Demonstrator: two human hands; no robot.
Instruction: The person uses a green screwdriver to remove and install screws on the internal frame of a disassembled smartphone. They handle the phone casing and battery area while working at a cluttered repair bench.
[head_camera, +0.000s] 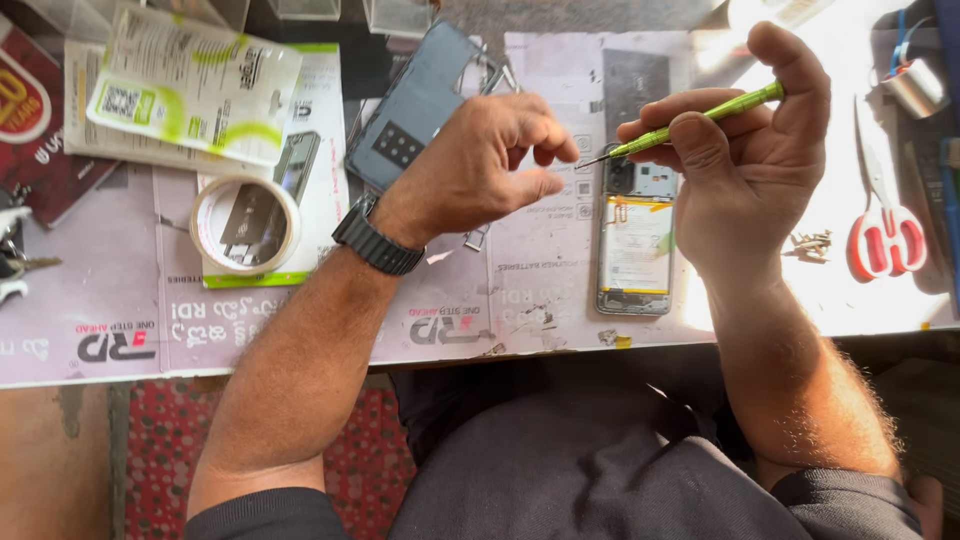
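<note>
My right hand (745, 165) grips a thin green screwdriver (700, 118), its tip pointing left toward my left hand. My left hand (480, 165), with a black watch on the wrist, hovers over the table with thumb and fingertips pinched close together near the screwdriver tip; whether a tiny part sits between them I cannot tell. Below the hands lies an opened phone (635, 245) with its back off, the battery showing. The removed blue-grey back cover (415, 100) rests behind my left hand.
A roll of clear tape (245, 225) lies on printed packets at left. Small screws (810, 243) and red-handled scissors (885, 235) sit at right. Keys (15, 265) lie at the far left edge. The table's front edge (300, 365) runs above my lap.
</note>
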